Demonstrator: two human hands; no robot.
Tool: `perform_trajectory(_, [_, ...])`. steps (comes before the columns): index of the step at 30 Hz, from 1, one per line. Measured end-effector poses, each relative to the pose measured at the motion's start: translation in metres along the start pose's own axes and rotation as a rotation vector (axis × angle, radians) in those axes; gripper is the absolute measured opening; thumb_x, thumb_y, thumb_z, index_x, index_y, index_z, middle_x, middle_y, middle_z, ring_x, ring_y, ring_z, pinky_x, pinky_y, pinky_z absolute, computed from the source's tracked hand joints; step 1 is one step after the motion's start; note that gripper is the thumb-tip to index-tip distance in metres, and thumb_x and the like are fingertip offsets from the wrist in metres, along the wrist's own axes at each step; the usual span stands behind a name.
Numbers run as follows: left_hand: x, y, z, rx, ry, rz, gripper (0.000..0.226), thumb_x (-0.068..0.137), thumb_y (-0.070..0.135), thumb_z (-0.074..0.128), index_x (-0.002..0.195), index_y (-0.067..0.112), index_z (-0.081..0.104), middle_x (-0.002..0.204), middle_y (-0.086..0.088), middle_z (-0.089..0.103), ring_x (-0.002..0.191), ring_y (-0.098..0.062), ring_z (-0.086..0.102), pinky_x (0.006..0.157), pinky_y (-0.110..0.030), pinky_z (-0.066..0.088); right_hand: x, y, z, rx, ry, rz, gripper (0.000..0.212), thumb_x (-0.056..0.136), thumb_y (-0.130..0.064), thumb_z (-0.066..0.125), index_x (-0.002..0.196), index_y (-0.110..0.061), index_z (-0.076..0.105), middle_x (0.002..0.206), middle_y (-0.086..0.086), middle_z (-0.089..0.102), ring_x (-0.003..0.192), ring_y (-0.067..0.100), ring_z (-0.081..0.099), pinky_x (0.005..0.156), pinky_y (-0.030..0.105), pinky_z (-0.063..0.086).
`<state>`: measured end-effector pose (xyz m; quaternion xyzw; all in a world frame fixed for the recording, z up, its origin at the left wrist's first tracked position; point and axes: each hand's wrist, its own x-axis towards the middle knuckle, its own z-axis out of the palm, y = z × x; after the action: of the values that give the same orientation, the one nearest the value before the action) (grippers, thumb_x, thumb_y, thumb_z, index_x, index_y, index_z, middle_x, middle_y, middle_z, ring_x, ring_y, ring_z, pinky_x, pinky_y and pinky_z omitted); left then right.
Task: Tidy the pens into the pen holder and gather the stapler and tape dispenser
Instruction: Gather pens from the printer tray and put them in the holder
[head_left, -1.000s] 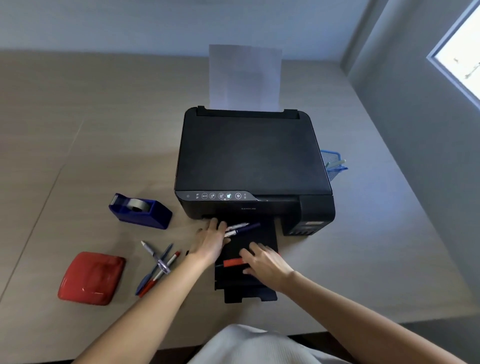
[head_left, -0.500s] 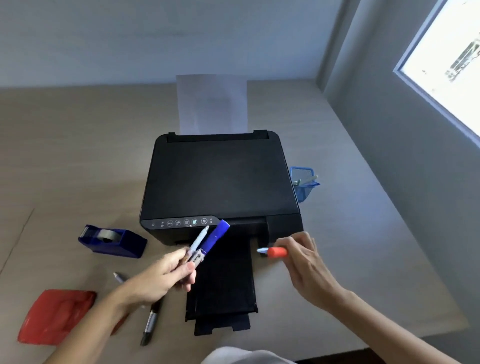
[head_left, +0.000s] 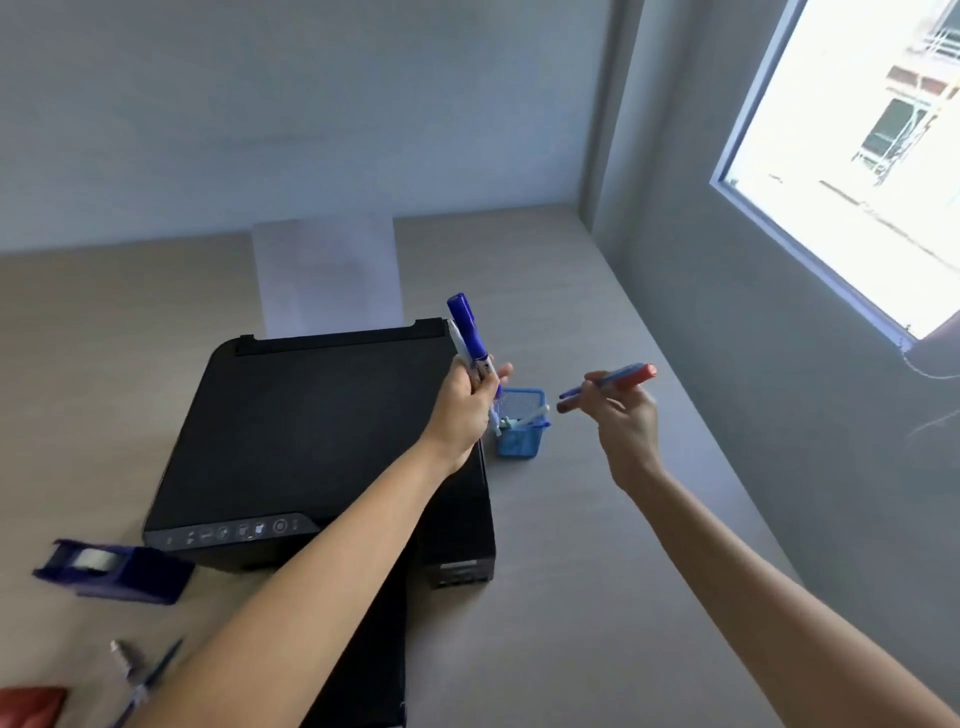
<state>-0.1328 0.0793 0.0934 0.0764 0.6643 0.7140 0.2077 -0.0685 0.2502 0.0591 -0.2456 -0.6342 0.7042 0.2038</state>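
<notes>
Worktop (head_left: 571, 597): pale wood-grain laminate, matt and flat; it runs beneath both hands and carries every item listed.
Printer (head_left: 322, 436): black plastic box with rounded corners and a smooth lid, under the left forearm and left of the left hand; a sheet of white paper (head_left: 327, 275) stands upright in its rear feed, beyond that hand.
Tape dispenser (head_left: 111, 569): dark blue moulded plastic, wedge-shaped, holding a clear roll; on the worktop well behind and left of the left hand, not yet gathered.
Stapler (head_left: 31, 706): red, glossy, only a corner in view at the frame's edge, far behind the left hand; identity judged from the task.
Pen holder (head_left: 522, 423): small square basket of blue wire mesh, just beyond the printer's right side, directly under the left hand's fingertips and just left of the right hand; some light-coloured pens already lean inside.
Left hand (head_left: 465, 405): closed around a blue marker (head_left: 470, 332) and a slim white pen (head_left: 460, 340), both held near upright with lower ends over the holder, apparently so they drop straight in.
Right hand (head_left: 623, 421): fingers pinched on a red-capped pen (head_left: 610, 384), held nearly level beside the holder, seemingly waiting its turn.
Loose pens (head_left: 137, 673): slender barrels, blue and silver-tipped, blurred, lying on the worktop far behind the left hand, beside the stapler; not yet collected.
</notes>
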Motion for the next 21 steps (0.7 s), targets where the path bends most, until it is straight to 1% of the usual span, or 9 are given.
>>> perform_trajectory(2, [0.03,-0.014,0.013,0.028,0.089,-0.018,0.011,0.098,0.007,0.043,0.107,0.013,0.045,0.111,-0.008,0.059,0.107,-0.014,0.057,0.095,-0.031,0.045,0.02,0.012,0.003,0.009,-0.007,0.062,0.004,0.088,-0.004,0.062,0.087,-0.007,0.063,0.09,0.033,0.069,0.083,0.039,0.07,0.086,0.041,0.054])
perform_trajectory(4, [0.056,-0.027,0.024,0.058,0.174,-0.028,0.008,0.097,0.009,0.045,0.101,0.015,0.045,0.1,-0.005,0.056,0.09,-0.01,0.054,0.08,-0.026,0.045,0.035,0.024,0.009,0.005,-0.007,0.132,0.004,0.087,-0.003,0.064,0.09,-0.004,0.064,0.088,0.026,0.069,0.084,0.035,0.068,0.086,0.04,0.056])
perform_trajectory(7, [0.085,-0.045,0.037,0.143,0.263,-0.064,0.007,0.097,0.013,0.047,0.104,0.015,0.045,0.092,0.003,0.056,0.089,-0.012,0.052,0.071,-0.02,0.045,0.051,0.044,0.014,-0.096,-0.064,0.191,0.006,0.083,-0.005,0.069,0.089,-0.007,0.068,0.084,0.011,0.07,0.079,0.024,0.07,0.085,0.039,0.058])
perform_trajectory(10, [0.104,-0.062,0.046,0.239,0.313,-0.127,0.01,0.096,0.018,0.049,0.105,0.014,0.046,0.097,-0.005,0.06,0.09,-0.017,0.057,0.075,-0.028,0.047,0.062,0.058,0.016,-0.229,-0.096,0.204,0.01,0.082,-0.011,0.071,0.091,-0.01,0.072,0.08,0.004,0.073,0.072,0.013,0.069,0.078,0.034,0.057])
perform_trajectory(12, [0.109,-0.074,0.047,0.264,0.323,-0.177,0.009,0.096,0.016,0.05,0.103,0.014,0.046,0.099,-0.007,0.059,0.089,-0.019,0.057,0.07,-0.028,0.047,0.064,0.06,0.016,-0.319,-0.101,0.191,0.012,0.081,-0.014,0.071,0.092,-0.012,0.074,0.081,0.002,0.073,0.071,0.007,0.066,0.07,0.026,0.052])
perform_trajectory(13, [0.111,-0.08,0.047,0.267,0.325,-0.203,0.008,0.095,0.014,0.05,0.102,0.014,0.045,0.099,-0.006,0.058,0.09,-0.019,0.056,0.068,-0.026,0.046,0.067,0.063,0.015,-0.355,-0.109,0.19,0.012,0.081,-0.014,0.07,0.092,-0.012,0.074,0.082,0.002,0.073,0.072,0.009,0.066,0.069,0.023,0.049])
perform_trajectory(14, [0.114,-0.086,0.047,0.259,0.324,-0.23,0.009,0.095,0.011,0.05,0.102,0.014,0.045,0.098,-0.005,0.057,0.091,-0.019,0.055,0.068,-0.025,0.045,0.069,0.065,0.014,-0.382,-0.122,0.192,0.011,0.081,-0.014,0.069,0.091,-0.013,0.074,0.084,0.003,0.074,0.076,0.013,0.067,0.07,0.023,0.049])
perform_trajectory(18, [0.119,-0.098,0.049,0.192,0.277,-0.357,0.018,0.092,0.001,0.049,0.103,0.016,0.047,0.085,0.01,0.053,0.096,-0.017,0.05,0.084,-0.031,0.041,0.076,0.074,0.009,-0.425,-0.161,0.208,0.005,0.081,-0.017,0.068,0.085,-0.019,0.071,0.089,0.007,0.076,0.088,0.021,0.069,0.079,0.03,0.053])
perform_trajectory(21, [0.12,-0.094,0.054,0.178,0.283,-0.415,0.018,0.088,0.001,0.054,0.084,0.018,0.05,0.079,0.002,0.051,0.086,-0.02,0.05,0.078,-0.034,0.041,0.079,0.076,0.005,-0.418,-0.163,0.21,0.004,0.082,-0.019,0.068,0.086,-0.019,0.07,0.089,0.008,0.076,0.088,0.021,0.071,0.082,0.035,0.056])
